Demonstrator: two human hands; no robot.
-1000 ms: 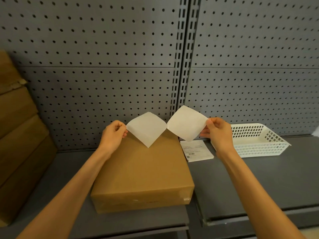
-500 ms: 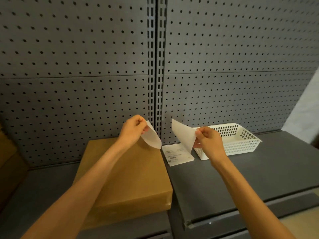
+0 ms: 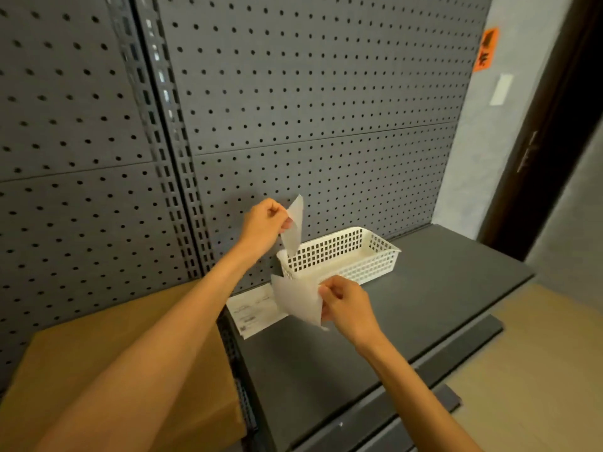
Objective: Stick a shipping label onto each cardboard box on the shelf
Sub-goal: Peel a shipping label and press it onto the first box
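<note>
My left hand pinches a white sheet by its edge, held above the left end of the white basket. My right hand pinches a second white sheet, lower and nearer to me, just in front of the basket. Which sheet is the label and which the backing I cannot tell. A brown cardboard box lies flat on the shelf at the lower left, partly behind my left forearm. A stack of printed shipping labels lies on the shelf between the box and the basket.
Grey pegboard backs the shelf. The dark shelf board runs right to an edge, with a pale floor beyond it. A wall with an orange sign and a dark door frame stand at the far right.
The view has swung right, so the box has slid to the lower left. Both hands carried their sheets toward the basket; the left hand rose above its end, the right hand dropped lower.
</note>
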